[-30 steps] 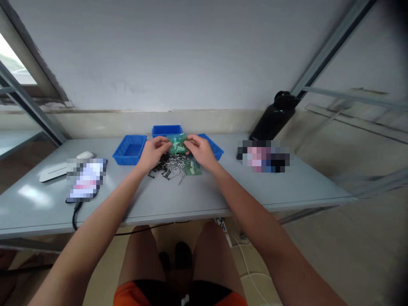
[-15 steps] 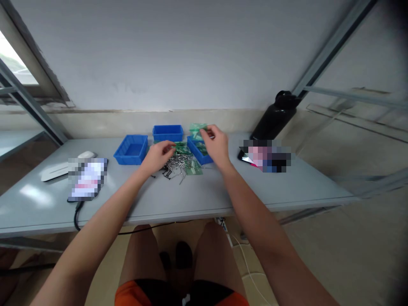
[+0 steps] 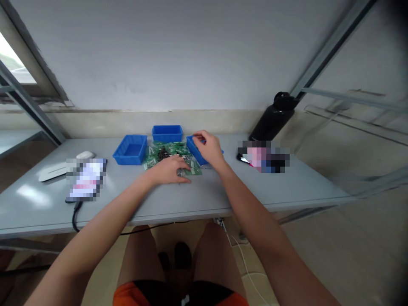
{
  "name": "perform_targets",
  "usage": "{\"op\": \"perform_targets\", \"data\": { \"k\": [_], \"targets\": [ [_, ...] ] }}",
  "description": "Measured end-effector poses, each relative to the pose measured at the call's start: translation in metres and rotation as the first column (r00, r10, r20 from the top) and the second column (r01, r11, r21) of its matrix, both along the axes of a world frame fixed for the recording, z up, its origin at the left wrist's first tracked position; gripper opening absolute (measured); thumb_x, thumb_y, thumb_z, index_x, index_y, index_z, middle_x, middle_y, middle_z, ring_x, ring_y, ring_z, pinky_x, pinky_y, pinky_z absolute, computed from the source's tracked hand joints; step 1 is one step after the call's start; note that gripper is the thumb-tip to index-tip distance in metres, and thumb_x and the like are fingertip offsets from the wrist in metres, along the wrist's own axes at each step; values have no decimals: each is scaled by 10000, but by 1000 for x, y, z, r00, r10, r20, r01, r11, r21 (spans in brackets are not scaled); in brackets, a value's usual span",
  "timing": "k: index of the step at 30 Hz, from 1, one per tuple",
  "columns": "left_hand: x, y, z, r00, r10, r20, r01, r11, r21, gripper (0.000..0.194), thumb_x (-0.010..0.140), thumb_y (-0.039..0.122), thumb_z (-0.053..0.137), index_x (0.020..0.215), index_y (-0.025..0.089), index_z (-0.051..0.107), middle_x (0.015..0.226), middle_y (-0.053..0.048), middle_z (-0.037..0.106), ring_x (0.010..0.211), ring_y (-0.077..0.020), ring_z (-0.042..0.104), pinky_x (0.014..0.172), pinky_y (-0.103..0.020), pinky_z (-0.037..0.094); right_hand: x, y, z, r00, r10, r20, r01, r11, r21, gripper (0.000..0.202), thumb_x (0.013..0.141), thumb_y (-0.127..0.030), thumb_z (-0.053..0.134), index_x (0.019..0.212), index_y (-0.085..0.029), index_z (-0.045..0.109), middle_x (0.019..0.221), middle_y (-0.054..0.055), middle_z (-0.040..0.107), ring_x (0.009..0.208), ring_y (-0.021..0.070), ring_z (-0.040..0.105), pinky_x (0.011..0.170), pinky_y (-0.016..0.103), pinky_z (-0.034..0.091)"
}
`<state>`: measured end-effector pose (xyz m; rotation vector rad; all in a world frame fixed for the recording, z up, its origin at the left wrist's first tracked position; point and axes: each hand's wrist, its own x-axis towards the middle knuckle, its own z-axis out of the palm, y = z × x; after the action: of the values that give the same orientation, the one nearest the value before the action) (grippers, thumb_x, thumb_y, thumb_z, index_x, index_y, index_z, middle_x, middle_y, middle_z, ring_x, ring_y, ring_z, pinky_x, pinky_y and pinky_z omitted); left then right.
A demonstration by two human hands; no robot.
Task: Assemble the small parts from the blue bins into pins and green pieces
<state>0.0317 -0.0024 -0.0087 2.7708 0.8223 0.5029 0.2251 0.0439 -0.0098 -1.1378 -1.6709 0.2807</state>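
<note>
My left hand (image 3: pixel 168 170) reaches low over the pile of metal screws (image 3: pixel 164 154), which lies among small green-printed clear bags (image 3: pixel 177 148). Its thumb and fingers are spread apart around the near side of the pile, and the palm hides part of it. Above the right blue bin (image 3: pixel 195 154) is my right hand (image 3: pixel 208 148), fingers loosely bent and apart, with no bag visible in them. Its hand and wrist cover much of that bin's inside.
Two more blue bins, a left one (image 3: pixel 130 149) and a back one (image 3: pixel 167 133), stand by the pile. At left lie a phone (image 3: pixel 86 180) with a cable and a white case (image 3: pixel 85 155). A black bottle (image 3: pixel 272 117) stands at right, near a blurred-out item (image 3: pixel 263 156).
My right hand has lowered to the right bin, and the green bag it held is out of sight. My left hand has moved right and nearer, its fingers spreading over the screws.
</note>
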Motion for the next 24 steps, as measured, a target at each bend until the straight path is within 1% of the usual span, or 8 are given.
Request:
{"op": "perform_targets", "data": {
  "k": [2,5,8,11,14,17,20,24],
  "targets": [
    [4,-2,-2,996,-24,-82,27,999,37,390,750,445,722,1028,172,712,971,-100,674,971,-267,610,864,-380,473,-3,-2,0,1000,16,-7,-16,1000,5,153,837,-323,552,894,-220,650,853,47,706,801,189,642,754,343,505],
    [7,-2,-5,986,-16,-165,30,996,84,315,815,382,662,1031,156,705,973,-106,669,956,-259,616,862,-378,474,-4,-4,0,999,38,4,-38,999,10,158,840,-322,550,909,-228,657,871,47,712,810,191,645,750,341,505],
    [6,-1,-6,982,25,-186,-5,994,111,220,858,277,600,1001,148,705,950,-107,670,930,-249,626,842,-367,479,-5,-6,1,999,50,17,-50,999,13,164,845,-314,548,917,-223,663,873,51,713,808,191,646,741,338,503],
    [6,0,-8,980,76,-185,-47,986,157,239,869,220,565,1068,149,677,973,-111,670,933,-245,630,828,-362,485,-5,-6,0,998,54,29,-55,998,21,166,848,-306,543,921,-222,667,869,49,715,806,190,651,723,327,505],
    [7,-1,-9,975,91,-201,-48,977,207,284,885,229,549,1141,153,644,1002,-106,661,953,-236,624,847,-354,485,-5,-5,0,998,60,34,-61,998,27,170,850,-307,540,928,-222,666,871,41,720,814,188,659,719,319,511],
    [10,-4,-10,972,68,-225,-17,975,223,303,905,258,540,1169,147,639,1037,-104,650,997,-234,610,889,-347,472,-6,-6,-1,997,68,40,-69,997,28,177,851,-311,536,933,-220,663,872,34,723,824,188,665,726,318,518],
    [12,-7,-11,968,53,-246,4,974,226,307,919,314,530,1150,156,658,1054,-96,651,1007,-231,603,906,-343,463,-7,-5,-1,997,70,42,-71,997,28,161,848,-294,540,922,-221,663,861,29,723,813,183,668,722,313,519],
    [14,-10,-11,957,92,-276,-15,963,269,304,925,347,518,1101,157,678,1003,-88,659,971,-233,603,881,-349,465,-8,-4,-3,996,72,47,-74,997,37,146,848,-281,547,909,-223,666,847,28,719,792,175,668,712,306,514]
  ]
}}
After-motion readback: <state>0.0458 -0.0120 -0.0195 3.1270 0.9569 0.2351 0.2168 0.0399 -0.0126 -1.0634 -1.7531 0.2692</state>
